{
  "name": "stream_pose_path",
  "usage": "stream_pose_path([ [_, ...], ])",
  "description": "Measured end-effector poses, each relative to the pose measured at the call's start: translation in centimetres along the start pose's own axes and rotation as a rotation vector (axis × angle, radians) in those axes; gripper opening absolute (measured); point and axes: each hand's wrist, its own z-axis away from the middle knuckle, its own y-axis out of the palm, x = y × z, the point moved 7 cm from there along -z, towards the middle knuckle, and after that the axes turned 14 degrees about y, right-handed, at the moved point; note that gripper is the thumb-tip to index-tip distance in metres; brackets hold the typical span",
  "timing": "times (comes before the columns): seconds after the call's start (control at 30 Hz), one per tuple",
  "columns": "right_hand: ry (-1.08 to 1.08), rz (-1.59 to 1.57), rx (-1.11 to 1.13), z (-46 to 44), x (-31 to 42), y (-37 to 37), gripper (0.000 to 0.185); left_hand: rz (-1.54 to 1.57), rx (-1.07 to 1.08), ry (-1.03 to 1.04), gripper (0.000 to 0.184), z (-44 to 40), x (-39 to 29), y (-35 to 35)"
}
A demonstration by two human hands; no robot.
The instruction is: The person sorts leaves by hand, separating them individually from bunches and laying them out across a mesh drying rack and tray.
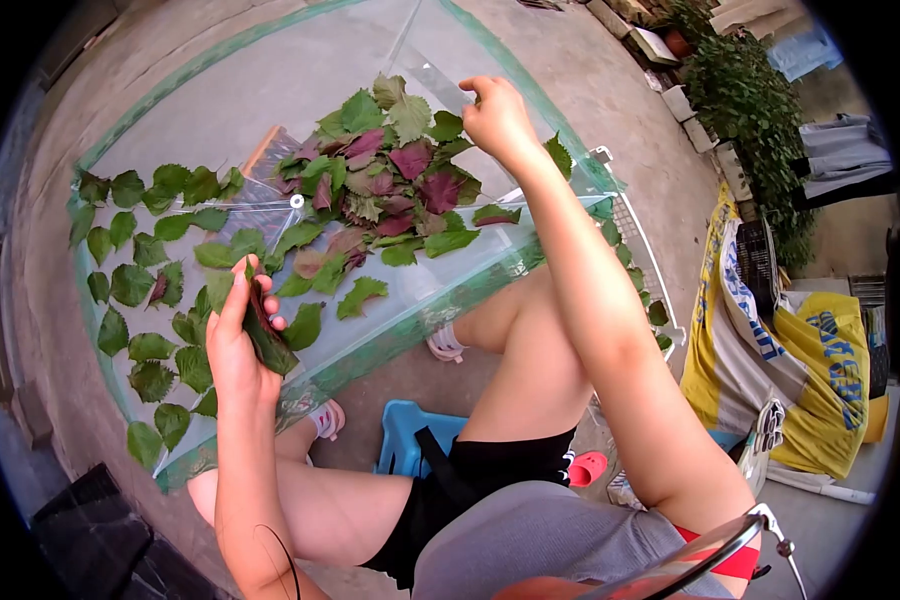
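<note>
My left hand (244,345) is closed round a small stack of perilla leaves (267,338), dark purple-green, at the near edge of a mesh sheet (440,290) with a green border. My right hand (500,120) is over the far right part of the mesh, its fingers curled; whether anything sits between them I cannot make out. Below and left of it lies a heap of perilla leaves (380,185), green and purple mixed. On the mesh's left part, single green leaves (132,285) lie spread out side by side. A white hub with thin rods (296,202) shows amid the leaves.
A wood-edged piece (262,150) lies beside the heap. A white rack (660,290) with more leaves stands right of the mesh. Near my legs are a blue plastic stool (400,430) and a pink clog (587,468). Yellow sacks (820,385) and a bush (745,120) are at right.
</note>
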Motion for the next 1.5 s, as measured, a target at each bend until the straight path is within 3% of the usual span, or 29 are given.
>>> stream_pose_path([
  [0.17, -0.165, -0.352, 0.365, 6.4, 7.7, -0.3, 0.031, 0.146, 0.043, 0.01, 0.031, -0.5, 0.2, 0.3],
  [0.27, -0.111, -0.569, 0.854, 12.3, 11.4, 1.1, 0.035, 0.214, 0.041, 0.011, 0.031, -0.7, 0.4, 0.1],
  [0.33, -0.199, -0.623, 1.021, 15.4, 13.0, 1.9, 0.039, 0.192, 0.042, 0.015, 0.032, -0.6, 0.1, 0.4],
  [0.4, -0.355, -0.689, 0.922, 17.3, 14.1, 2.4, 0.042, 0.21, 0.082, 0.045, 0.032, -0.5, 0.1, 0.7],
  [0.53, -0.224, -0.604, 1.072, 18.6, 14.0, 3.6, 0.021, 0.189, 0.029, 0.061, 0.033, -0.5, 0.0, 0.8],
  [0.63, -0.065, -0.733, 1.127, 18.1, 13.3, 4.0, 0.008, 0.254, -0.016, 0.063, 0.032, -1.1, 0.0, -0.5],
  [0.8, -0.007, -0.811, 1.157, 16.3, 12.2, 3.2, 0.01, 0.221, -0.034, 0.059, 0.031, -1.4, -0.2, -1.2],
  [0.9, -0.219, -0.452, 0.923, 14.0, 11.1, 1.1, 0.017, 0.208, -0.029, 0.057, 0.031, -1.5, -0.2, -1.7],
  [1.03, -0.193, -0.063, 0.881, 12.8, 8.6, 0.3, 0.026, 0.183, -0.03, 0.056, 0.031, -1.5, -0.2, -1.8],
  [1.17, -0.259, 0.283, 0.816, 12.5, 5.8, 1.8, 0.021, 0.142, -0.049, 0.029, 0.031, -1.2, -0.2, -1.7],
  [1.43, -0.292, 0.512, 0.86, 13.0, 5.4, 1.6, 0.019, 0.11, -0.016, 0.006, 0.033, -1.0, -0.1, -0.6],
  [1.5, -0.302, 0.522, 0.703, 12.3, 5.3, 1.3, 0.02, 0.091, -0.004, -0.015, 0.034, -1.0, 0.3, -0.6],
])
